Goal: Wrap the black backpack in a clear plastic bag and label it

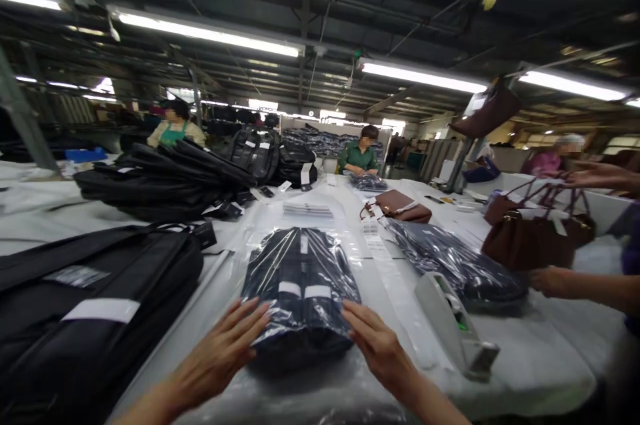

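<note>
1. dead centre on the white surface point(540, 358), close in: a dark bag point(300, 278) inside a clear sleeve point(253, 245), lying flat with its near end toward the camera.
2. flanked at the near left corner by the left hand point(220, 351), fingers spread wide and laid on the plastic, clasping nothing.
3. mirrored at the near right corner by the right hand point(380, 345), open as well, fingertips touching the film, nothing gripped.
4. probably soft and fairly light: looks like folded fabric, with no rigid frame showing and rounded, slumping edges.
5. likely slippery too, given the glossy, wrinkled, loose film, apt to slide over the fabric inside.
6. best taken by both long sides, palms pressing through the film to the fabric, rather than pinching loose plastic alone.
7. just beside it on the right: a label strip point(385, 265) and a tape dispenser point(455, 325), then a second wrapped bag point(455, 265) beyond.
8. hard to tell whether the sleeve's near mouth is open or closed, blurred and partly covered by both hands.
9. cut off at the left edge: a pile of black bags point(90, 305).
10. at the right edge, only a co-worker's hand point(550, 280) near a brown handbag point(535, 238), with the rest of that person out of frame.
</note>
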A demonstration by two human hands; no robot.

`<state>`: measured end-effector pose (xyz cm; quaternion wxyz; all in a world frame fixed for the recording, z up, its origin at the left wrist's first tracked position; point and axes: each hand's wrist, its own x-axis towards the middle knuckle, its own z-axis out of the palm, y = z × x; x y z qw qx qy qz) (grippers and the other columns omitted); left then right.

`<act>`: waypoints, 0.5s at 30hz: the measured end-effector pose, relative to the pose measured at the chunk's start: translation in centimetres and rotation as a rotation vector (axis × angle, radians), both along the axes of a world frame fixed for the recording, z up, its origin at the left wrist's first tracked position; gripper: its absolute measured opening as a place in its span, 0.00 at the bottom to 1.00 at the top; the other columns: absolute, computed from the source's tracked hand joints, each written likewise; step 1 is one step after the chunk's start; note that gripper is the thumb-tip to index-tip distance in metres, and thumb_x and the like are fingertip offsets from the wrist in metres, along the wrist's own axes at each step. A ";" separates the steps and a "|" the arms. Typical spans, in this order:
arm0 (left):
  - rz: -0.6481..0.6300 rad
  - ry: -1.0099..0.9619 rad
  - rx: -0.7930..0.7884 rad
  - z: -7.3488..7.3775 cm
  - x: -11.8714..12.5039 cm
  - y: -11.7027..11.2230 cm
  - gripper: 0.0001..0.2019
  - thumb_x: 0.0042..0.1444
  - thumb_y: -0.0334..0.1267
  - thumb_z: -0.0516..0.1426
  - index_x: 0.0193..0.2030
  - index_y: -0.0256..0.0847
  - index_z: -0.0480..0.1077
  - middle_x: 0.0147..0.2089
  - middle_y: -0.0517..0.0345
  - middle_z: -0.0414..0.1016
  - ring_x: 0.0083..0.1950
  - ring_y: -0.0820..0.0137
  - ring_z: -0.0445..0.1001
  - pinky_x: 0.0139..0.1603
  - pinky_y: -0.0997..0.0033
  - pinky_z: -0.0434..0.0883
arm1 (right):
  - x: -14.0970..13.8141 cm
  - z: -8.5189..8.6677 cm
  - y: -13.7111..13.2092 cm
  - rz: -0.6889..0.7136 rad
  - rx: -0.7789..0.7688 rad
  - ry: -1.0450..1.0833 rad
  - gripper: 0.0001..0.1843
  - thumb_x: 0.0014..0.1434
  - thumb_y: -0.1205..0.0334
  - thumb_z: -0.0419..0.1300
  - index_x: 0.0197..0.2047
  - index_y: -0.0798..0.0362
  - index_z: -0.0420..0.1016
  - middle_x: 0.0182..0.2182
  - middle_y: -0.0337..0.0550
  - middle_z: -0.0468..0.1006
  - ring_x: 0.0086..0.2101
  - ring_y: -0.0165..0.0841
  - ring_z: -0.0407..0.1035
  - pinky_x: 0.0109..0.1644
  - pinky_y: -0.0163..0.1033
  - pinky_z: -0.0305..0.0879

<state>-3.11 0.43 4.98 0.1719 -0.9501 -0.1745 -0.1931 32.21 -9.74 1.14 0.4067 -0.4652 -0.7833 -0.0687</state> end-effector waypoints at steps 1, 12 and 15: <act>-0.037 0.112 -0.059 0.4 1.2 1.0 0.27 0.63 0.35 0.49 0.67 0.44 0.46 0.67 0.51 0.54 0.67 0.60 0.50 0.65 0.56 0.55 | -1.1 0.7 1.3 0.076 0.003 -0.087 0.20 0.65 0.65 0.49 0.60 0.50 0.63 0.57 0.47 0.68 0.57 0.38 0.61 0.60 0.47 0.63; -0.296 0.427 -0.402 -1.9 5.1 4.6 0.27 0.65 0.39 0.46 0.68 0.44 0.41 0.69 0.53 0.48 0.69 0.61 0.46 0.68 0.53 0.46 | -2.1 -4.8 6.3 0.393 -0.038 -0.325 0.19 0.64 0.68 0.51 0.58 0.56 0.64 0.53 0.52 0.72 0.57 0.33 0.60 0.61 0.45 0.60; -0.315 0.388 -0.413 -3.1 4.9 4.7 0.26 0.65 0.42 0.46 0.68 0.41 0.44 0.68 0.51 0.51 0.68 0.62 0.49 0.68 0.56 0.45 | -1.8 -6.6 6.7 0.414 -0.009 -0.298 0.21 0.64 0.67 0.51 0.60 0.58 0.61 0.54 0.54 0.71 0.59 0.35 0.57 0.62 0.46 0.59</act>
